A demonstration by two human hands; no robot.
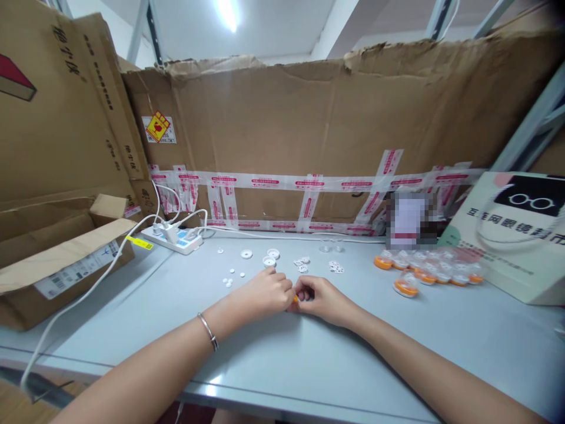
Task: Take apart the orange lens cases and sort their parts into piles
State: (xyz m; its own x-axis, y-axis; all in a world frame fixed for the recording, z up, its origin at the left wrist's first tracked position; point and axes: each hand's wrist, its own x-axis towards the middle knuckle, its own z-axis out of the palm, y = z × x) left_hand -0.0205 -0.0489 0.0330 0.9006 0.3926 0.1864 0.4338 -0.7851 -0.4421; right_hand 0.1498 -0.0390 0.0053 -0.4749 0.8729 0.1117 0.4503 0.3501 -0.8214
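Note:
My left hand and my right hand meet at the middle of the table, fingers closed around one small orange part. Most of that part is hidden by the fingers, so its full shape does not show. Just beyond my left hand lie white round rings. Several small white discs are scattered to its left. Past my right hand are small piles of thin white pieces with dark holes or marks. Clear round covers sit behind them.
Several orange-and-white round pieces with clear tops are grouped at the right, beside a paper bag. A power strip with white cables stands at the back left, near an open cardboard box. Taped cardboard walls off the back.

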